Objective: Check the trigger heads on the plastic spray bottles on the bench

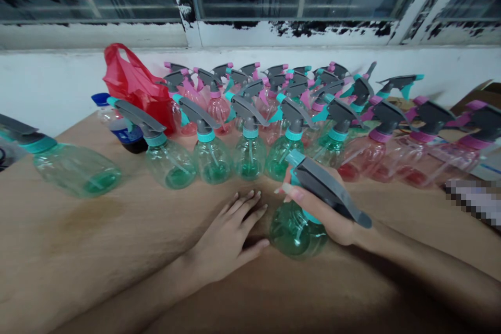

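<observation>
My right hand (332, 214) is wrapped round the neck of a green spray bottle (291, 232) with a grey and turquoise spray head. The bottle stands near me on the table, its nozzle pointing away to the left. To its left, my left hand (233, 232) lies flat on the tabletop with fingers stretched out, apart from the bottle. Just beyond both hands runs a row of spray bottles, green ones such as this green bottle (250, 156) and, to the right, pink ones like this pink bottle (356, 154).
More pink and green spray bottles crowd behind the front row. A red plastic bag (135, 83) and a dark drink bottle (127, 133) stand at the back left. One green bottle (76, 169) sits apart at far left. A cardboard box (479, 96) is at the right.
</observation>
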`<state>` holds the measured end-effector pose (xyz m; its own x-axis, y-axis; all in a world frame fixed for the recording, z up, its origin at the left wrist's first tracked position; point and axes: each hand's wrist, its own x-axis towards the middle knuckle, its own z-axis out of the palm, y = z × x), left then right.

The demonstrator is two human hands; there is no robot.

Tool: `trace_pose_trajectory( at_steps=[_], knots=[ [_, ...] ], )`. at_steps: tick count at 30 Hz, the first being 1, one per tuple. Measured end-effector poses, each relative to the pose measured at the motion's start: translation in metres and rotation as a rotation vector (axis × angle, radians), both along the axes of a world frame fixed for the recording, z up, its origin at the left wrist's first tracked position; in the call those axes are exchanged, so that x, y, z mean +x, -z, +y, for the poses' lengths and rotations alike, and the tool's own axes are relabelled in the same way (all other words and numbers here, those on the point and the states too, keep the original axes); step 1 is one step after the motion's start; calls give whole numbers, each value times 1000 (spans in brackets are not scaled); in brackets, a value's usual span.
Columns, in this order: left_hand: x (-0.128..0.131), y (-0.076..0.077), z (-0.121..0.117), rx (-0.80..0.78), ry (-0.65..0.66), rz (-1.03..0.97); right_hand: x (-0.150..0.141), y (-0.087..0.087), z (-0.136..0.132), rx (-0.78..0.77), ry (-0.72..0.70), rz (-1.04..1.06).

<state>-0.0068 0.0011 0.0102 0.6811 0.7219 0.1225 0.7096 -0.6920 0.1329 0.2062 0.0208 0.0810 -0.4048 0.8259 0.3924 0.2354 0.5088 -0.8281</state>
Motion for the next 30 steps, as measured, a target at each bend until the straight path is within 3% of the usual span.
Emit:
trace_pose_trajectory(
  at_steps=[9, 30],
  knots=[
    [1, -1, -1, 3, -5, 14, 1, 11, 1, -45, -1, 38],
    [0, 3, 0, 35, 6, 15, -1, 8, 0, -50, 9, 46]
  ],
)
